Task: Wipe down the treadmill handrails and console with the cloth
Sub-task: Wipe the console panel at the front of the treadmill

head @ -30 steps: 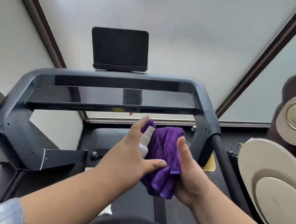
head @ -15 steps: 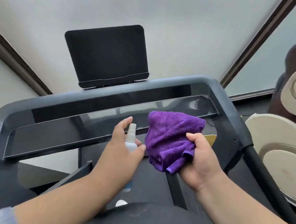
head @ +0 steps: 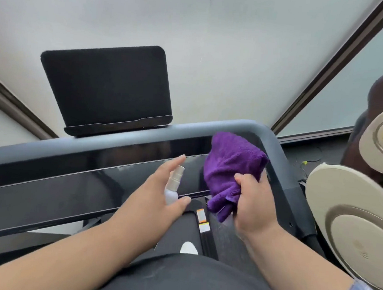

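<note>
Head view: your right hand [head: 255, 202] has carried the purple cloth [head: 231, 168] up from in front of your body to the console [head: 88, 180]; the bunched top of the cloth now lies over the right end of the console's glossy black panel, just inside the grey frame corner [head: 270, 136], though you cannot tell from this angle whether it is pressing on the surface or just above it; your fingers are curled tight round the cloth's lower folds, so the hand is grasping the cloth. Your left hand [head: 157, 196] has come up with it and sits just left of the cloth, over the console's near edge; it is wrapped round the small white spray bottle [head: 172, 188], thumb at the base, forefinger stretched up past the nozzle, which points toward the panel. The tablet stand [head: 106, 86] rises behind the console's top rail, left of the cloth, and has grown larger in view as your head tipped forward.

What this means, by my judgement: you have gone from readying the cloth to starting on the console; wiping looks barely begun; the 2 handrails are untouched, and only the dark right handrail [head: 311, 238] shows, below the console's right corner.
</note>
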